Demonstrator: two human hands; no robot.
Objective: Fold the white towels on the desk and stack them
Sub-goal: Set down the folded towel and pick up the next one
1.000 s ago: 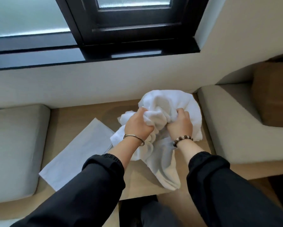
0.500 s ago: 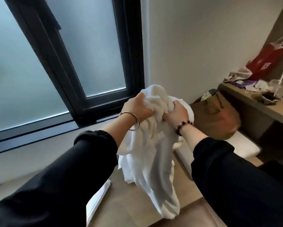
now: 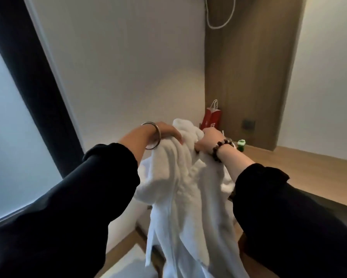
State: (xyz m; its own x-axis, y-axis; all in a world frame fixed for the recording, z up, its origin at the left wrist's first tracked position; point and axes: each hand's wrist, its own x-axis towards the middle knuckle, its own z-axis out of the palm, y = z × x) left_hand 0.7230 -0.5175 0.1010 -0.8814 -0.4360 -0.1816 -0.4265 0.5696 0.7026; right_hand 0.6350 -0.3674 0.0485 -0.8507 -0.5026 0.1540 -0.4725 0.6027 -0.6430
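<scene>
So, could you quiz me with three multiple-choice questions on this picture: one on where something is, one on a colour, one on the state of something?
1. Where is the red paper bag?
A) on the window ledge
B) beyond the white towel, by the wooden panel
C) over the left arm

2. What colour are the sleeves?
A) black
B) white
C) red

3. How is the white towel?
A) folded flat
B) rolled tight
C) hanging bunched from both hands

Answers: B, the bag stands upright in front of the panel; A, both forearms are in black; C, the left hand and right hand grip its top and the rest drapes down.
</scene>
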